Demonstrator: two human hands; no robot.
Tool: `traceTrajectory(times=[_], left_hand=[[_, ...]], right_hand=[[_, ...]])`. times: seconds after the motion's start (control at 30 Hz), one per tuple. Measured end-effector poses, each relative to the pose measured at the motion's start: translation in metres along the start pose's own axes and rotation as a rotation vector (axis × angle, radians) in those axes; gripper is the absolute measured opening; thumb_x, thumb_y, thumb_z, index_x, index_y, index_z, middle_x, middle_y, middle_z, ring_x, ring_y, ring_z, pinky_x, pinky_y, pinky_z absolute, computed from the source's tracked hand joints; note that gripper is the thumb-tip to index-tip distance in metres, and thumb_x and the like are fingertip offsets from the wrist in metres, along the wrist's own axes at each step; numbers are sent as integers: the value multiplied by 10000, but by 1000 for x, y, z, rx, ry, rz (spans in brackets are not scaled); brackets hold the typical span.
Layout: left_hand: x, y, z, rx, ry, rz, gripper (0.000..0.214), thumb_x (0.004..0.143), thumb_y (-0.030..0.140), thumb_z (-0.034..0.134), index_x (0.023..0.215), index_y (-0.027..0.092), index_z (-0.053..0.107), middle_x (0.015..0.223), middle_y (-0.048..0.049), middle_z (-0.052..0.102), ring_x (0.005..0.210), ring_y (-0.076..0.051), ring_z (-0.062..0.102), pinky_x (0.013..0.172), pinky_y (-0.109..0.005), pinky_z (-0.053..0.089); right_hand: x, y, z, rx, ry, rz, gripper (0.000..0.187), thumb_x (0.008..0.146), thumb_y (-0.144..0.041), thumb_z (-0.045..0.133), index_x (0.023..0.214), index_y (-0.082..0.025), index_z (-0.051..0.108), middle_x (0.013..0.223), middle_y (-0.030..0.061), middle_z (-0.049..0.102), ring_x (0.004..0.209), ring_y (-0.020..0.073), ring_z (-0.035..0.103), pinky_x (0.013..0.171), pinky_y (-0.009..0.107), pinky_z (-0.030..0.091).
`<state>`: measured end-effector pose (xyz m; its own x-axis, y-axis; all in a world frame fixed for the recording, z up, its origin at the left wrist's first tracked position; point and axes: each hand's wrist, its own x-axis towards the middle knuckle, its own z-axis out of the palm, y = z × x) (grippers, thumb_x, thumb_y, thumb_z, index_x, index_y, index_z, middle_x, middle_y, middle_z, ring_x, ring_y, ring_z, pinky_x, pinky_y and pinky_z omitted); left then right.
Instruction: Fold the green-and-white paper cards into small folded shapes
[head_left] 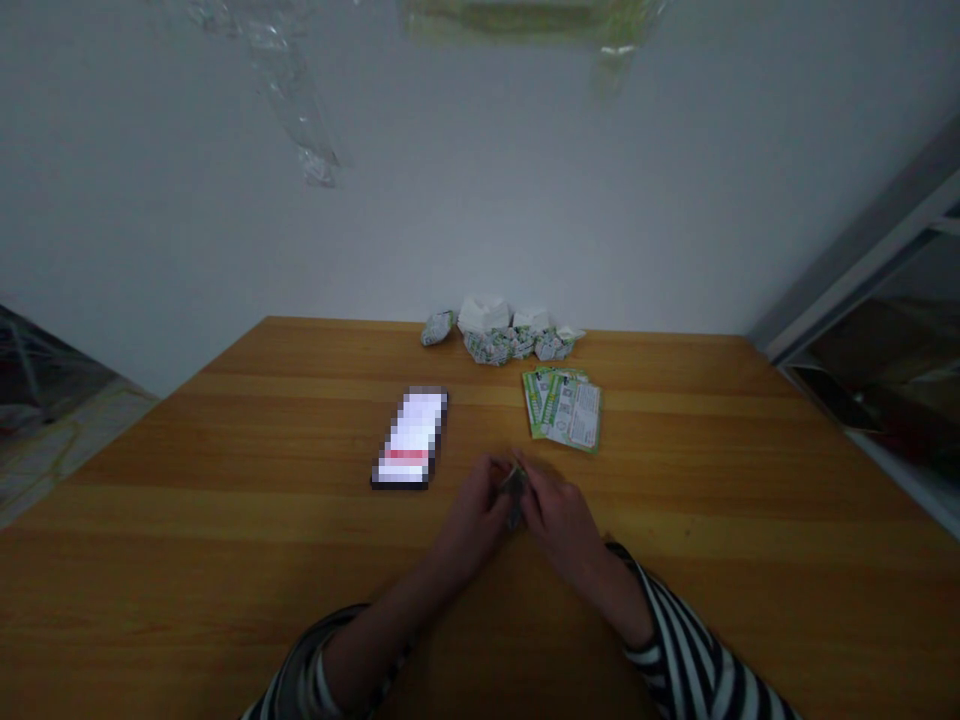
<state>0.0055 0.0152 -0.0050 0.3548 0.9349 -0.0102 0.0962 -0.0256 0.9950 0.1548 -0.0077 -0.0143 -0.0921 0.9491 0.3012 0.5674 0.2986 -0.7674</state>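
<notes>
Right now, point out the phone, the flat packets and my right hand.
Phone [411, 437], head view: lit screen.
Flat packets [574, 413], head view: top packet's face.
Right hand [561, 512], head view: back of the hand.

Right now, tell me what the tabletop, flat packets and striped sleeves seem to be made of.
Tabletop: probably wood or wood-effect laminate, smooth, from its grain streaks. Flat packets: likely thin paper or film, from their printed flat faces; gloss unclear. Striped sleeves: soft fabric, seemingly matte, from their folds at the forearms.

Narrow gap, right hand [561, 512] to packets [574, 414]
</notes>
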Motion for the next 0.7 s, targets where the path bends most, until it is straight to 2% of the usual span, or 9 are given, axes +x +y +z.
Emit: traceTrajectory(times=[0.1, 0.23, 0.3, 0.4, 0.53, 0.7], left_hand=[[0, 2, 0, 188, 61, 46, 178, 849, 217, 528, 1025, 199, 509, 859, -14, 610, 734, -154, 577, 688, -279, 450], [1, 2, 1, 233, 18, 50, 216, 829, 122, 481, 1030, 200, 472, 881, -22, 630, 776, -166, 607, 704, -287, 459], [1, 2, 2, 256, 23, 69, 212, 817, 85, 454, 992, 202, 473, 866, -17, 627, 777, -166, 610, 700, -287, 461], [0, 3, 2, 251, 66, 101, 253, 794, 65, 457, 1002, 208, 466, 895, -18, 623, 791, -168, 613, 691, -285, 475], [1, 5, -4, 181, 145, 125, 424, 775, 57, 464, 1174, 200, 469, 1094, -66, 638, 872, -180, 629, 762, -311, 500], [1, 9, -7, 145, 148, 138, 371, 767, 83, 475, 1086, 191, 630, 1005, -54, 700, 909, -217, 640, 830, -347, 495]], right_hand=[[1, 0, 1, -60, 22, 40, 455, 888, -164, 431, 1338, -203, 484, 1206, 124, 635, 1036, 267, 623, 908, 458, 486], [4, 3, 4, 16, 67, 64, 433, 823, -181, 552, 1256, -208, 555, 1178, 100, 653, 1038, 263, 624, 906, 438, 498], [4, 4, 5, 60, 75, 64, 407, 809, -138, 542, 1204, -215, 600, 1134, 85, 680, 1006, 250, 642, 888, 424, 509], [4, 2, 5, 135, 81, 6, 399, 793, -68, 492, 1113, -228, 669, 1035, 63, 719, 932, 223, 668, 836, 386, 532], [3, 0, 5, 247, 121, -105, 498, 738, -10, 489, 1114, -270, 686, 1063, 43, 708, 946, 194, 663, 822, 333, 537], [0, -4, 3, 287, 139, -165, 480, 776, -46, 505, 1131, -317, 680, 1047, 36, 688, 935, 187, 650, 809, 329, 536]])
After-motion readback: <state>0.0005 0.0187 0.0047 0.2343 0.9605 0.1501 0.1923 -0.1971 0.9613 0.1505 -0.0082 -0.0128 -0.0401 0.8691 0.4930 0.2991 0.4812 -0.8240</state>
